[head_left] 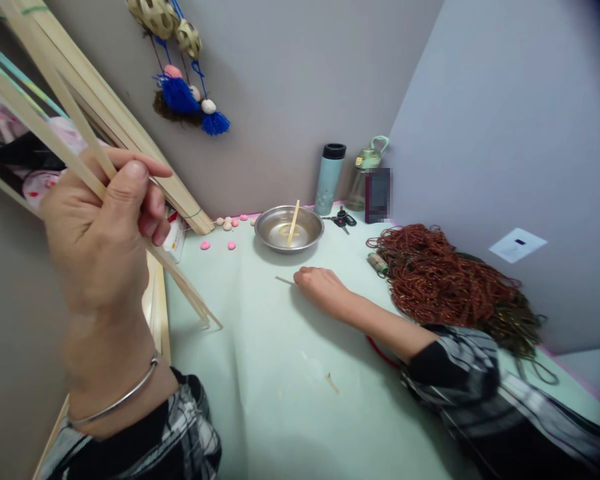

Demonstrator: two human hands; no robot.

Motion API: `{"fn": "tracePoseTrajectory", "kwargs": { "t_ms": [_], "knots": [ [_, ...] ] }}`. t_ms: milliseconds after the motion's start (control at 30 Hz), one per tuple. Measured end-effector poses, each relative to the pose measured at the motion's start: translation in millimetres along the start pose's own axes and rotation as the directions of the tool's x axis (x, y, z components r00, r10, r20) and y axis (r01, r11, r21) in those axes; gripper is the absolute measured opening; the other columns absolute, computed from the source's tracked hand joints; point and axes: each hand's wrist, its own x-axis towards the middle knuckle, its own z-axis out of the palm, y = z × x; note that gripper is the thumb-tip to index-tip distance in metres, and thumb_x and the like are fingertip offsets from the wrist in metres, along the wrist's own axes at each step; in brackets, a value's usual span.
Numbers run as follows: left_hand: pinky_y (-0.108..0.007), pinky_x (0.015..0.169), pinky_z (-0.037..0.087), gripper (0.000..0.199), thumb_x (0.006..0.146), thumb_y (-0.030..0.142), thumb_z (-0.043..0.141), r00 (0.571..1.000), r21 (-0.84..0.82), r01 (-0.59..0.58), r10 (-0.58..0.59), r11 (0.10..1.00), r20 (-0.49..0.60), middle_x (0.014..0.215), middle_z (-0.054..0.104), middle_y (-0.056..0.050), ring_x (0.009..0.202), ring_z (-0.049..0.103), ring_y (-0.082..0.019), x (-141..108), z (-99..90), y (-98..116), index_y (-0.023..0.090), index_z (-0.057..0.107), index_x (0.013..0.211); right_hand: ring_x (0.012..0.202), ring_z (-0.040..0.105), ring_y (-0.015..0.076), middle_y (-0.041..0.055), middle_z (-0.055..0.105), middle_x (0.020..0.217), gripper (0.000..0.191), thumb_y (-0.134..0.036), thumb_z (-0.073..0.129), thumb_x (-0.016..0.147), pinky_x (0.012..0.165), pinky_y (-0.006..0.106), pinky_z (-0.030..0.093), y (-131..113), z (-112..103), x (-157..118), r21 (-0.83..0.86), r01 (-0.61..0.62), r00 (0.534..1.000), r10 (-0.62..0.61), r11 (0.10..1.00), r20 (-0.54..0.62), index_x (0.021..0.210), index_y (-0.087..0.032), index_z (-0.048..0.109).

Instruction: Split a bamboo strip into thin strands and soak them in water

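Pale wooden-looking strips [177, 273] are slanting through my left hand [105, 213], which is closed in a pinch, the thumb pressing them to the bent forefinger; their lower ends point down over the worktop [280, 433]. If I take my right hand [323, 287] as the centre of the clock, then my left one is raised at about nine, well apart. The right hand is low at the worktop, with its fingers folded upon a thin greyish piece [283, 280], whose tip comes out toward nine; whether this is a blade or a strip, I cannot tell. At eleven o'clock there is a metal bowl [267, 237], with one yellowish stick [293, 223] leaning in it. One teal flask [329, 180] stands at twelve, keys [341, 217] lie at one, and a reddish-brown heap of cord [430, 273] spreads at three. Toward ten I see small pink pieces [231, 245] and, farther, a leaning bundle of slats [123, 123].
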Motion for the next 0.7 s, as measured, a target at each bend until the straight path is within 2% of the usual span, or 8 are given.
{"fn": "tracePoseTrajectory", "kwargs": {
  "t_ms": [67,133,267,333,400,500,600,700],
  "knots": [
    [-0.019,0.045,0.031,0.022,0.094,0.006,0.052,1.0,0.009,0.006,-0.006,1.0,0.007,0.069,0.054,0.0,0.054,0.039,-0.008,-0.6,-1.0,0.4,0.015,0.072,0.089,0.084,0.064,0.0227,0.0167,0.071,0.099,0.026,-0.002,0.042,0.093,0.068,0.03,0.038,-9.9,3.2,3.3,0.001,0.052,0.999,-0.052,0.999,0.013,0.093,-0.01,0.067],
    [-0.019,0.044,0.032,0.023,0.095,0.006,0.052,1.0,0.014,0.003,-0.003,1.0,0.004,0.069,0.055,0.0,0.054,0.038,-0.008,-0.7,-2.1,0.4,0.015,0.072,0.088,0.084,0.063,0.0208,0.0132,0.07,0.098,0.023,-0.005,0.045,0.094,0.069,0.029,0.039,-25.4,6.8,-5.7,0.014,0.15,0.988,-0.151,0.989,0.033,0.093,-0.012,0.066],
    [-0.019,0.045,0.031,0.023,0.095,0.006,0.052,1.0,0.018,-0.012,0.012,1.0,-0.011,0.067,0.052,0.0,0.054,0.038,-0.008,1.0,-4.5,-1.3,0.016,0.071,0.086,0.079,0.06,0.0175,0.0071,0.068,0.093,0.018,-0.007,0.049,0.094,0.062,0.028,0.036,-45.1,6.8,-34.2,0.066,0.428,0.9,-0.431,0.902,0.058,0.091,-0.016,0.065],
    [-0.02,0.044,0.031,0.023,0.095,0.006,0.052,1.0,0.023,-0.017,0.017,1.0,-0.012,0.066,0.051,0.001,0.053,0.037,-0.008,1.8,-5.8,-1.7,0.016,0.071,0.086,0.083,0.061,0.0171,0.0069,0.068,0.097,0.019,-0.009,0.048,0.097,0.066,0.028,0.039,-32.8,1.5,-37.2,0.049,0.363,0.931,-0.364,0.931,0.011,0.095,-0.016,0.065],
    [-0.02,0.044,0.031,0.023,0.095,0.006,0.051,1.0,0.024,-0.021,0.022,0.999,-0.012,0.065,0.049,0.001,0.052,0.037,-0.008,2.1,-6.9,-0.9,0.016,0.07,0.086,0.095,0.063,0.0175,0.0072,0.069,0.106,0.023,-0.01,0.046,0.099,0.075,0.027,0.041,-4.5,-4.5,-30.6,-0.009,0.105,0.993,-0.105,0.994,-0.061,0.105,-0.018,0.066],
    [-0.02,0.046,0.031,0.023,0.096,0.004,0.051,1.0,0.03,-0.009,0.01,0.999,-0.014,0.065,0.049,0.002,0.053,0.038,-0.008,1.6,-8.0,1.8,0.016,0.069,0.086,0.098,0.064,0.0235,0.0146,0.068,0.111,0.028,-0.009,0.043,0.097,0.072,0.03,0.04,48.2,-8.8,-15.0,-0.084,-0.14,0.985,0.13,0.987,-0.115,0.112,-0.013,0.067],
    [-0.02,0.045,0.029,0.023,0.097,0.006,0.053,1.0,0.033,0.005,-0.004,0.999,-0.011,0.064,0.049,0.002,0.053,0.037,-0.007,0.8,-8.0,3.9,0.016,0.07,0.085,0.094,0.065,0.0246,0.0184,0.069,0.109,0.03,-0.007,0.042,0.095,0.071,0.03,0.039,80.3,-5.7,-3.7,-0.11,-0.2,0.976,0.188,0.974,-0.106,0.108,-0.009,0.069],
    [-0.022,0.044,0.029,0.024,0.098,0.008,0.053,0.999,0.019,0.041,-0.041,0.999,-0.032,0.063,0.049,0.002,0.052,0.037,-0.008,-0.2,-6.3,4.9,0.016,0.071,0.084,0.095,0.065,0.0236,0.017,0.069,0.108,0.029,-0.008,0.042,0.097,0.074,0.03,0.039,76.4,0.2,4.8,-0.101,-0.13,0.989,0.122,0.986,-0.084,0.109,-0.01,0.069]
  ]
}}
